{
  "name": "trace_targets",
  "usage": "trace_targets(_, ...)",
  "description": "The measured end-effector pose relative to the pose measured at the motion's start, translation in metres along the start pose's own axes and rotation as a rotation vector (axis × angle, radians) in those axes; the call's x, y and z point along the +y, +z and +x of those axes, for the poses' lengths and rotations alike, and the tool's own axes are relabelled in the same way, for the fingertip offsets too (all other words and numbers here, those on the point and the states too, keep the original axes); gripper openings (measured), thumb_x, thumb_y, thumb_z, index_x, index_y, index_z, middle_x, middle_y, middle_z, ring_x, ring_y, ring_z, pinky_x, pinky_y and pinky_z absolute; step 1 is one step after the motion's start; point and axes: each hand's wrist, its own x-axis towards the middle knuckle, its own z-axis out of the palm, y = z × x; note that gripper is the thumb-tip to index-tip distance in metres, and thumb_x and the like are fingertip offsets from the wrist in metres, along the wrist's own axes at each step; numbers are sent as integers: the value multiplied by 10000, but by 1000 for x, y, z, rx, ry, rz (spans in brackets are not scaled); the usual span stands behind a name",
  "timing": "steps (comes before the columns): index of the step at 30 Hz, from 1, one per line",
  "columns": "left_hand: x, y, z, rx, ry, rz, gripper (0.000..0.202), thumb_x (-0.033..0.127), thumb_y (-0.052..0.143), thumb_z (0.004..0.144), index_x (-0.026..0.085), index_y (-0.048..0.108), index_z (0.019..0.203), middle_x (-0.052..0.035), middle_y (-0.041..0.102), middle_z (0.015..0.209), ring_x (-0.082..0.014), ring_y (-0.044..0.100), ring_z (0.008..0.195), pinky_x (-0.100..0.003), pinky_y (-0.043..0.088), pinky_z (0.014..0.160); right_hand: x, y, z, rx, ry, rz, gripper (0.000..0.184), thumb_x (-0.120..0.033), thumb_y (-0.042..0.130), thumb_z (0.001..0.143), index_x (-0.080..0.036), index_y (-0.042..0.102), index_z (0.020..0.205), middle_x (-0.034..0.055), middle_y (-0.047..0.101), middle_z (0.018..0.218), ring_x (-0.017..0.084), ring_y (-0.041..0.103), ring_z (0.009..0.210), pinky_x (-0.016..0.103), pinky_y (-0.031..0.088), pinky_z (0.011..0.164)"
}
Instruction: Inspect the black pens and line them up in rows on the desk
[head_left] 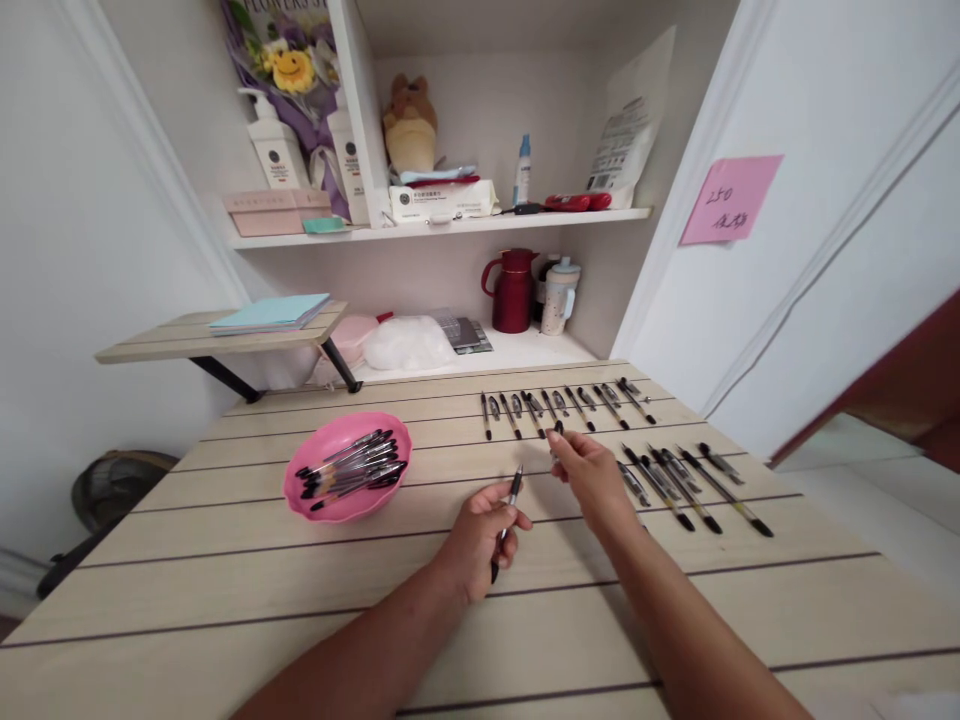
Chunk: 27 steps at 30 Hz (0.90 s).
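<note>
My left hand (480,535) is closed around a black pen (507,518), held upright-tilted over the wooden table (225,590). My right hand (589,475) reaches forward with fingers pinched at a small pen part (556,433) at the near end of a row of pens and caps (562,405). A second row of pens (690,485) lies to the right of that hand. A pink bowl (346,480) holding several black pens sits to the left.
A small raised wooden stand (225,335) with a blue notebook is at the back left. Behind the table, shelves hold a red jug (514,290), a mug, bottles, boxes and a plush toy. A pink note (731,197) is stuck on the right wall.
</note>
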Motion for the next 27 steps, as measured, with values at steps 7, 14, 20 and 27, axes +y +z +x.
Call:
trace_targets(7, 1, 2, -1, 18, 15, -3, 477, 249, 589, 634, 161, 502, 1094, 15, 562, 674, -20, 356, 356, -176, 154, 351, -11, -21, 13, -65, -183, -1182, 289, -416, 528, 739, -159, 621, 833, 104, 664, 758, 211, 606, 735, 272, 374, 595)
trace_targets(14, -1, 1, -1, 4, 12, -9, 464, 239, 574, 648, 158, 491, 1098, 14, 563, 675, -21, 369, 355, -175, 160, 347, 8, 2, -2, -142, -230, -1404, 305, -366, 435, 826, -114, 598, 877, 167, 661, 863, 232, 635, 773, 290, 404, 618)
trace_targets(20, -3, -1, 0, 6, 14, -10, 464, 253, 592, 638, 153, 506, 1082, 10, 568, 676, -20, 373, 358, -177, 167, 349, 1, -10, 2, -127, -218, -1400, 304, -401, 440, 822, -139, 587, 866, 138, 660, 859, 225, 634, 764, 276, 394, 594)
trace_targets(27, 0, 1, -1, 19, 3, -6, 462, 248, 577, 645, 147, 502, 1089, 10, 571, 676, -25, 377, 356, -180, 166, 348, -1, -59, -23, -58, -190, -1454, 327, -382, 363, 844, -177, 589, 727, 102, 656, 701, 228, 631, 678, 273, 367, 536)
